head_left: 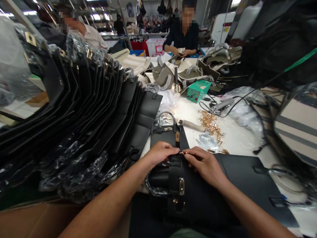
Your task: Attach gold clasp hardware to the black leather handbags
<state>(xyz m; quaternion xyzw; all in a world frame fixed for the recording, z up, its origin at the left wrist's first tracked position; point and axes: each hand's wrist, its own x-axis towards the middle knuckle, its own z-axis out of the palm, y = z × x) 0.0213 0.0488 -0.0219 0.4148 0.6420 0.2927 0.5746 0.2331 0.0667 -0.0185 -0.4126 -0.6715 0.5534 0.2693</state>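
Head cam: R hand (204,166) pinches small gold metal pin (183,152), L hand (160,153) just beside it, grip unclear, both over flat black leather handbag (198,205) at white worktable (237,142) edge, plastic-wrapped black leather bags (81,109) crowding L side, more room R by loose brass fittings (210,124).

The nearest leather handbag (223,195) was black, with a gold clasp (181,186) on its flap and a small gold fitting (183,152) at its upper edge. Left of that handbag, the stacked handbags (54,96) were black under clear plastic. Beyond it, the loose fittings (210,123) shone gold and the box (198,91) was teal green. Right of it, a beige bag (299,129) carried grey stripes.
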